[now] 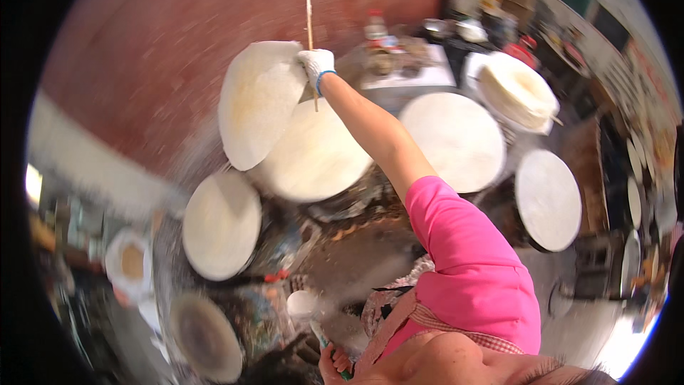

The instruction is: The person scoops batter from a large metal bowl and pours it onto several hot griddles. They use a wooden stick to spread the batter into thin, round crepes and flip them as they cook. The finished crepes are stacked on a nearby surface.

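With left hand (331, 363), grips perhaps a scraper (321, 338); with right hand (317, 64), pinches stick (309, 7) and pancake (258, 107) by rim, likely light, easily torn.

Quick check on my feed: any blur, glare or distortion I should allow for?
Head view: motion smears the red wall and far-left clutter; glare washes out the lower-right edge; fisheye curves the surroundings inside a black rim; the gloved right hand looks comparatively sharp.

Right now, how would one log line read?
Right hand: gloved, gripping thin stick, pale sheet alongside | Left hand: gripping green-handled tool | Right of forearm: white disc
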`<state>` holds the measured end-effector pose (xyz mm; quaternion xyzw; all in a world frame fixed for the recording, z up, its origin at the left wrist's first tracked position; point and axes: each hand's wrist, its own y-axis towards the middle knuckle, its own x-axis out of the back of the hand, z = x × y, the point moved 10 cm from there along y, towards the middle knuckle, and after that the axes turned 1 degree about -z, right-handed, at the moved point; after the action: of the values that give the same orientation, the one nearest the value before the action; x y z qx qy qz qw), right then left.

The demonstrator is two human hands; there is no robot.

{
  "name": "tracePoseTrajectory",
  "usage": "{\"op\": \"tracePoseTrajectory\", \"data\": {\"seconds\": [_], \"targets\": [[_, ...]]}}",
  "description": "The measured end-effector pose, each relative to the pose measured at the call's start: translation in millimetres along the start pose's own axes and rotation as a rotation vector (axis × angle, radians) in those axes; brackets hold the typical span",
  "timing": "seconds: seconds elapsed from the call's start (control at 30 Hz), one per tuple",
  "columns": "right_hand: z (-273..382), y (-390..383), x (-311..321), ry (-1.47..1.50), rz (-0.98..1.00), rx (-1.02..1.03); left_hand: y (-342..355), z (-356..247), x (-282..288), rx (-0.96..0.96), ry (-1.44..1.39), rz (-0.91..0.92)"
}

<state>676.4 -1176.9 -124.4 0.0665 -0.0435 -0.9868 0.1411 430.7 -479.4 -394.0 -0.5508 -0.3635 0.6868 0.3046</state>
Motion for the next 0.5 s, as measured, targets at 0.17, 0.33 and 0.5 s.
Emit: {"op": "tracePoseTrajectory", "data": {"seconds": [0.17,0.33,0.5], "targets": [[69,40,302,0.119,-0.242,0.013,12,31,-117,-0.005,0.038,0.173],[100,27,616,0.064,-0.516,0.177,58,38,-161,0.247,0.542,-0.022],[39,-26,802,0.312,-0.957,0.233,70,79,-252,0.360,0.512,0.210]]}}
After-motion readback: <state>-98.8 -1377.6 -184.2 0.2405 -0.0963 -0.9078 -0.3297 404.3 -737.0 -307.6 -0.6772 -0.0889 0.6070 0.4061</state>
